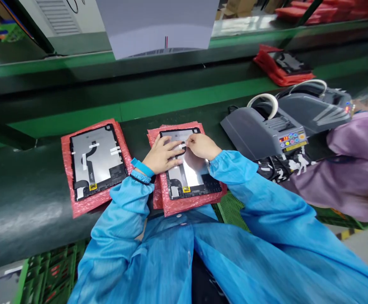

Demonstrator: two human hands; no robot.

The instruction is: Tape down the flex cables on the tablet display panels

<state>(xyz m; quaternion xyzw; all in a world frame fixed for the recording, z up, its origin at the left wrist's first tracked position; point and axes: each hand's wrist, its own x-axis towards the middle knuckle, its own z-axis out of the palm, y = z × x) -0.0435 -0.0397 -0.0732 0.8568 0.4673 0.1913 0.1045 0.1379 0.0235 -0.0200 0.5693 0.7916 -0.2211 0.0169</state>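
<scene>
In front of me a tablet screen panel [192, 171] lies back side up on pink bubble-wrap bags [177, 207]. My left hand [163, 156] rests flat over its left edge, fingers spread across the panel. Near the panel's upper middle, my right hand [199, 146] pinches at a small white tape strip [182, 145], its thumb and index finger pressed together. A dark flex cable runs down the panel to a yellow-edged connector [186, 189]. A second such panel [100, 158], with several white tape pieces on it, lies on pink wrap at the left.
Two grey tape dispensers [253, 131] stand on the dark green bench [28, 202] at right. Behind them is a red bag [268, 67] with another panel. A printed sheet [158, 29] hangs ahead. A co-worker's purple sleeve [358, 147] is at right. Green crates [55, 270] sit below.
</scene>
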